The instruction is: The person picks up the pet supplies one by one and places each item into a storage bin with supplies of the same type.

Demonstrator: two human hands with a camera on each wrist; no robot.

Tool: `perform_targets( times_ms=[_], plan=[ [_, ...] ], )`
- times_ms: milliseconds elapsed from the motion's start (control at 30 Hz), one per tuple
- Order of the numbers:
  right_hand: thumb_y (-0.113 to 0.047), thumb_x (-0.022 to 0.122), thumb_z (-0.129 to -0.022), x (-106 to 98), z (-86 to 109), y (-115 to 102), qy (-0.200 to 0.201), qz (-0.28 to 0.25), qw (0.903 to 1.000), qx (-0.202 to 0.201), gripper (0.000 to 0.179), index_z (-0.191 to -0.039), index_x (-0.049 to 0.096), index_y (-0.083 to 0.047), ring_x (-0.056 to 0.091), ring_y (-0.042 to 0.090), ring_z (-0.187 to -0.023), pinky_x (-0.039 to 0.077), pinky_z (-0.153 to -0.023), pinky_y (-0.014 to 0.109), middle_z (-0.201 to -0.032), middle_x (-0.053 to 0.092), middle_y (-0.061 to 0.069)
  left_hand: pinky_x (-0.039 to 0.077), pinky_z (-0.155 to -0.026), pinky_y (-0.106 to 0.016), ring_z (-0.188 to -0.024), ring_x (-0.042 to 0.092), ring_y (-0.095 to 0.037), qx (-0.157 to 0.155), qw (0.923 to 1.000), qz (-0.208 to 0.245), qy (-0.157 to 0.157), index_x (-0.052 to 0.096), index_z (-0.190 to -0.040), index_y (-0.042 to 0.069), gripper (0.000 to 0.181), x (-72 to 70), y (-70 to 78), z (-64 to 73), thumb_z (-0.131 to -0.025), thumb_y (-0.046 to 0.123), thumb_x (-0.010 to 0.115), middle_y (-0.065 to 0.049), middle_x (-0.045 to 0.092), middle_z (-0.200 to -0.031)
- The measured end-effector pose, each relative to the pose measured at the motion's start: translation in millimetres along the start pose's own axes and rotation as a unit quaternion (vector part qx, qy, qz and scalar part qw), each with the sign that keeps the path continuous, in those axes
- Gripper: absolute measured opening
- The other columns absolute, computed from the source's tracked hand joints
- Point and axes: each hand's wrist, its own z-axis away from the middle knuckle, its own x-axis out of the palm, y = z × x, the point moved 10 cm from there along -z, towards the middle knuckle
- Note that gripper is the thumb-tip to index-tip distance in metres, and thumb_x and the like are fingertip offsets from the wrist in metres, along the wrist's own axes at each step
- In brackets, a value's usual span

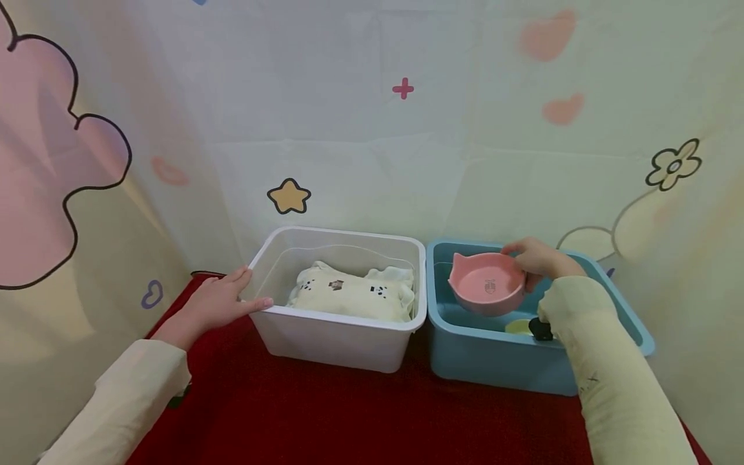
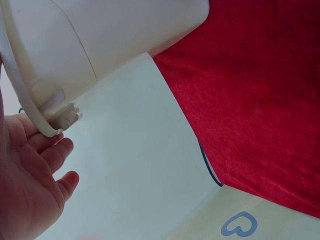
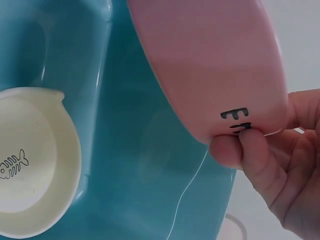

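My right hand (image 1: 537, 258) pinches the rim of a pink cat-eared bowl (image 1: 488, 278), tilted above the blue bin (image 1: 494, 355). The right wrist view shows fingertips (image 3: 252, 145) against the pink bowl's lettered side. Below it, inside the blue bin, lies a pale yellow bowl (image 3: 40, 220) with a fishbone print; a sleeve partly covers it in the head view. At the front left corner of the white bin (image 1: 337, 345), my left hand (image 1: 223, 300) rests on the rim with its fingers loosely spread. That bin contains a cream cushion (image 1: 343, 300) with frilled edges and small animal prints.
Both bins stand side by side on a red cloth (image 1: 325, 420), close to a printed curtain (image 1: 360, 161) behind. A black object (image 1: 541, 329) shows at the blue bin's front rim, beside the right sleeve. Red cloth stretches in front of the bins.
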Motion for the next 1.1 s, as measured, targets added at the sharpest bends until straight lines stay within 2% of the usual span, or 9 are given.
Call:
perform_targets(
  times_ms=[400,600,867,1100],
  plan=[
    [0.001,0.040,-0.082,-0.6,-4.2,4.9,0.004,0.008,0.9999,0.013,0.054,-0.134,0.029,0.001,0.057,0.018,-0.052,0.051,-0.056,0.033,-0.121,0.045,0.028,0.030,-0.088,-0.066,-0.122,0.025,-0.050,-0.004,1.0000,0.007,-0.005,0.018,-0.140,0.003,0.103,1.7,-0.9,-0.9,-0.071,0.076,0.039,-0.023,0.019,-0.144],
    [0.002,0.036,-0.082,4.8,-5.1,5.1,-0.003,0.008,0.9999,0.011,0.053,-0.135,0.029,0.001,0.056,0.017,-0.052,0.051,-0.055,0.032,-0.122,0.045,0.028,0.031,-0.088,-0.066,-0.121,0.027,-0.050,0.003,1.0000,0.006,-0.001,0.020,-0.140,0.002,0.102,0.8,-0.3,-0.1,-0.071,0.075,0.039,-0.024,0.020,-0.143],
    [0.002,0.039,-0.084,16.7,-11.4,4.0,-0.011,0.002,0.9998,0.016,0.053,-0.136,0.029,-0.001,0.057,0.018,-0.058,0.051,-0.056,0.032,-0.127,0.040,0.028,0.030,-0.088,-0.066,-0.119,0.028,-0.051,0.012,0.9999,-0.007,0.006,0.020,-0.139,0.000,0.101,-5.6,-3.7,3.9,-0.073,0.073,0.041,-0.026,0.021,-0.142],
    [0.005,0.035,-0.083,9.2,-13.6,7.0,-0.015,0.020,0.9996,0.014,0.054,-0.136,0.028,0.000,0.057,0.018,-0.054,0.051,-0.052,0.032,-0.125,0.041,0.030,0.032,-0.088,-0.064,-0.120,0.029,-0.050,0.017,0.9998,0.012,0.004,0.021,-0.138,-0.001,0.097,-5.2,5.6,4.7,-0.075,0.069,0.044,-0.026,0.022,-0.142]
  ],
)
